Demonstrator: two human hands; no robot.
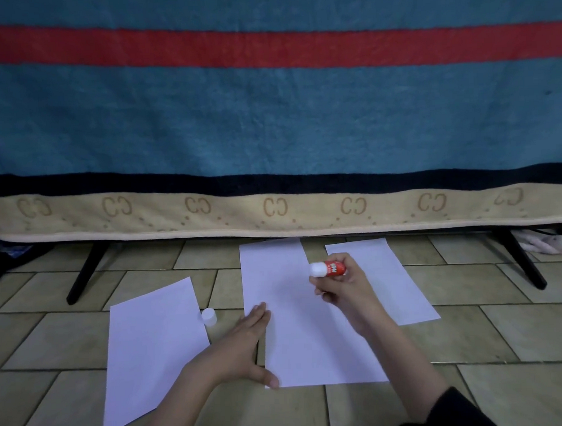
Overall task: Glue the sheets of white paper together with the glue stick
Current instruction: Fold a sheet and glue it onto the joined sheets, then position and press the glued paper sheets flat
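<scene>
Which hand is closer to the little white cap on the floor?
Left. The left hand lies flat on the middle sheet's edge, just right of the cap. The right hand is farther right, holding the glue stick above that sheet.

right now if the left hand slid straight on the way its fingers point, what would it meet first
The left hand lies flat on the near left edge of the middle sheet, fingers pointing away and slightly right. Sliding on, it would cross only more of that sheet; the right hand with the glue stick looks raised above, though depth is unclear.
</scene>
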